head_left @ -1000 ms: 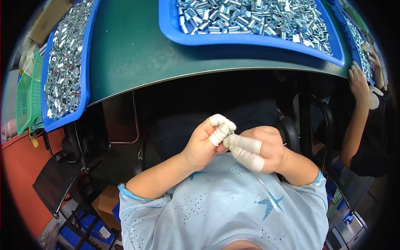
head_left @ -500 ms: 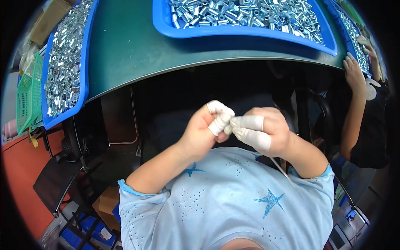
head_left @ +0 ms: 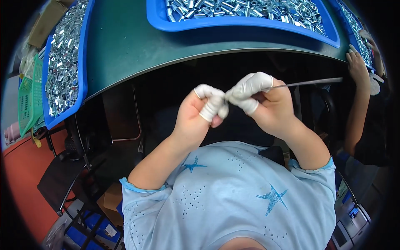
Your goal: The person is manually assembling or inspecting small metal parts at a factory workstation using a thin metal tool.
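My left hand point(head_left: 199, 109) and my right hand point(head_left: 266, 98) meet fingertip to fingertip in front of my chest, below the table edge. White finger cots cover the thumb and fingers of both. From my right hand's closed grip a thin grey rod point(head_left: 314, 82) sticks out to the right, thicker toward its far end. The fingers of my left hand are pinched, and a small dark spot shows where the tips meet. What they pinch is hidden and slightly blurred.
A green table point(head_left: 121, 50) carries a blue tray point(head_left: 183, 26) of short metal sleeves. Another blue tray point(head_left: 83, 79) stands left beside a green basket point(head_left: 26, 100). At the right, a co-worker's hand point(head_left: 357, 66) rests by a third tray point(head_left: 348, 29). A dark chair point(head_left: 58, 171) stands lower left.
Both hands have risen toward the table edge. My right hand has turned over, and the rod, which pointed down toward my shirt, now points right. The fingertips stay together.
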{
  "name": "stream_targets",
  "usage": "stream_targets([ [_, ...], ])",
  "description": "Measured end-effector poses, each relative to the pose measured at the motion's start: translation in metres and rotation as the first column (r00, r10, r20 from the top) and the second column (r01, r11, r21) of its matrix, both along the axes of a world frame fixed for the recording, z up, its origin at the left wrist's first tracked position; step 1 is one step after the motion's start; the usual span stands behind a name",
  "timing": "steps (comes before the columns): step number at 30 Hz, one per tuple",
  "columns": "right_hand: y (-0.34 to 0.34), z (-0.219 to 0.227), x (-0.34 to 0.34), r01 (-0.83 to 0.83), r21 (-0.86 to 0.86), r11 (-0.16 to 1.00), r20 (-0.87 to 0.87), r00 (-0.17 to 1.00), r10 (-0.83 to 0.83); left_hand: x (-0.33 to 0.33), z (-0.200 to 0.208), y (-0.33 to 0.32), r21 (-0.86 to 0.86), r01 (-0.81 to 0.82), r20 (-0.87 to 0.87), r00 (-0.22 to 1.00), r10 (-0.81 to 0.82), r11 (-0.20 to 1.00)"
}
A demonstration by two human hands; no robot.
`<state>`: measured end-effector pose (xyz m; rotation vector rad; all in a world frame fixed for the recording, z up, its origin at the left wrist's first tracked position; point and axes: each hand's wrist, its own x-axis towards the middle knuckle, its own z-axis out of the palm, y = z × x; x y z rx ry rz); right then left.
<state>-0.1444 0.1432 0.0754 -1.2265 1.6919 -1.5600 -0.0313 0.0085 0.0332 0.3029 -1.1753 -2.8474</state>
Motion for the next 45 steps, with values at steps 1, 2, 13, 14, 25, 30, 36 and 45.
stream_targets([
  [1,0.002,-0.008,0.003,0.035,-0.021,0.999,-0.051,0.998,-0.036,-0.002,0.003,0.001,0.002,0.004,-0.002,1.0,-0.004,1.0],
  [2,0.003,-0.017,0.007,0.069,-0.043,0.997,-0.102,0.992,-0.073,-0.005,0.008,0.002,-0.093,-0.032,0.024,0.999,0.034,0.995],
  [13,0.017,-0.014,0.003,0.386,-0.176,0.906,0.302,0.897,-0.323,-0.006,-0.015,-0.005,-0.005,-0.078,0.151,0.985,0.078,0.997],
  [14,0.025,-0.017,0.005,0.403,-0.169,0.9,0.276,0.896,-0.349,-0.003,-0.018,-0.003,0.088,-0.054,0.134,0.99,0.042,0.995],
  [25,0.055,-0.044,0.013,0.473,0.004,0.881,0.242,0.854,-0.46,0.002,-0.013,0.01,0.126,0.077,-0.111,0.992,-0.063,0.989],
  [30,0.053,-0.046,0.019,0.474,0.027,0.88,0.232,0.853,-0.467,0.003,-0.009,0.012,0.137,0.091,-0.113,0.991,-0.076,0.986],
  [36,0.051,-0.054,0.023,0.467,-0.024,0.884,0.127,0.878,-0.461,0.006,-0.005,0.012,0.164,0.079,-0.107,0.992,-0.061,0.983],
  [45,0.054,-0.058,0.027,0.463,-0.031,0.886,0.167,0.876,-0.452,0.015,0.066,-0.069,-0.765,-0.465,-0.276,0.862,0.426,0.446],
])
